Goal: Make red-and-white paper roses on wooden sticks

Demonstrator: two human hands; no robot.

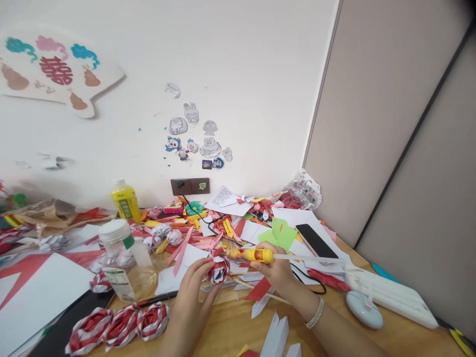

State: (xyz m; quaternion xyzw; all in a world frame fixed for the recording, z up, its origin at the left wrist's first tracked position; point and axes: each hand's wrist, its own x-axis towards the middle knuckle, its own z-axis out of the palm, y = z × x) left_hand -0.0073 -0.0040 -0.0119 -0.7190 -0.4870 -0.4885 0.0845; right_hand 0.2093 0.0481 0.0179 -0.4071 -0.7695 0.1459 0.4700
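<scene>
My left hand (191, 290) pinches a small red and white paper flower (218, 270) between thumb and fingers, above the wooden table. In my right hand (277, 271) is a yellow hot glue gun (256, 255), held level, with a long translucent glue stick (307, 257) reaching out of its back. The glue gun's front end is at the flower's upper edge; whether the tip touches the paper I cannot tell. A thin wooden stick (277, 298) lies below the right hand. Three twisted red and white paper pieces (121, 325) lie at the lower left.
A clear plastic jar (128, 267) and a yellow bottle (125, 201) stand to the left. Paper scraps (182, 248) cover the table's back. On the right lie a phone (316, 241), a white power strip (390, 295) and a pale mouse-shaped device (364, 309). A black cable (308, 280) runs behind my right hand.
</scene>
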